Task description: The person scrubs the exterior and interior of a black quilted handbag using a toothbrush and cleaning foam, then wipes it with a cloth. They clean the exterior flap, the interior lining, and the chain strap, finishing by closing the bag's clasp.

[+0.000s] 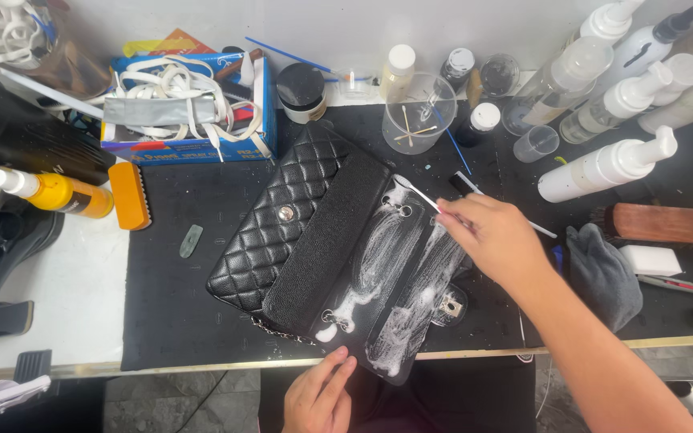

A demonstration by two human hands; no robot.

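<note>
Your right hand (487, 232): grip pinching thin white swab (419, 192), tip on open flap. Your left hand (320, 394): fingers pressed together, steadying flap edge. Black quilted handbag (282, 216) on table (162, 313): white foam streaks flap; quilted body unfoamed.

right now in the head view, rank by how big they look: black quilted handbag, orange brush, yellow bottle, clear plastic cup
1. black quilted handbag, clearly largest
2. yellow bottle
3. clear plastic cup and orange brush look about alike; not ranked.
</note>
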